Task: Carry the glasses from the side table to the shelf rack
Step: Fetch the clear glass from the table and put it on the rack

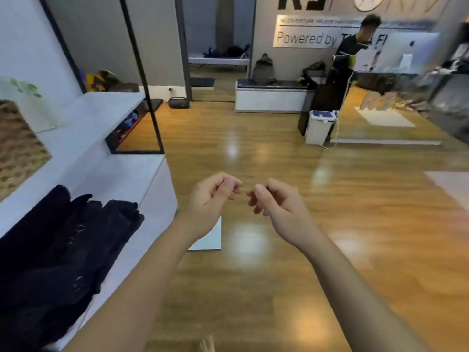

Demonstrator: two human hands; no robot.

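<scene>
While both arms reach out over the wood floor (253, 153), the left hand (212, 200) and right hand (275, 203) hover close together right of the white shelf (121, 174), fingers loosely curled, holding nothing; no glasses show.

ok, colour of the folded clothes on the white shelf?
Dark navy folded clothes, almost black; head view.

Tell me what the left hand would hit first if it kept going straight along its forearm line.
Probably nothing close: the left hand points up and right over bare wooden floor. The white bench by the far wall lies roughly in that line, though depth is unclear.
</scene>
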